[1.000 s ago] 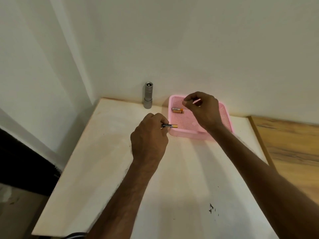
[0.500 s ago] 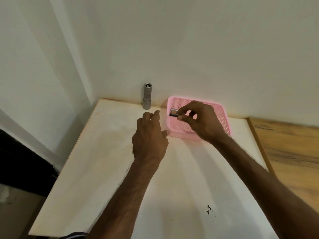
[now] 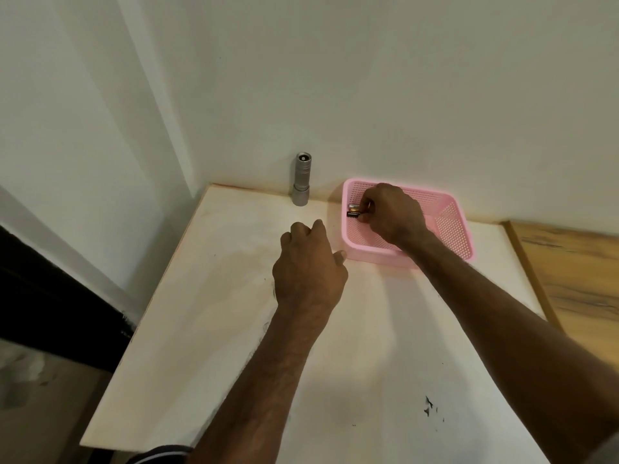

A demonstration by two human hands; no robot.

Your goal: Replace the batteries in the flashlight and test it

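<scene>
A silver flashlight [image 3: 301,180] stands upright at the back of the white table [image 3: 207,323], against the wall. To its right sits a pink mesh basket [image 3: 459,229]. My right hand [image 3: 393,214] reaches into the basket's left end, its fingertips pinched on a dark battery [image 3: 352,214]. A second battery [image 3: 352,207] lies just behind, touching it. My left hand [image 3: 308,266] hovers over the table in front of the basket's left corner, fingers loosely curled, thumb near the rim, holding nothing that I can see.
A brown wooden surface [image 3: 576,279] adjoins the table on the right. The wall corner runs close behind the flashlight. The table's left edge drops to a dark gap [image 3: 50,289]. Black scuff marks [image 3: 430,406] dot the near right.
My left hand held a battery one second ago; my right hand took it and has lowered it into the basket beside the other battery. The left hand has opened and stayed put.
</scene>
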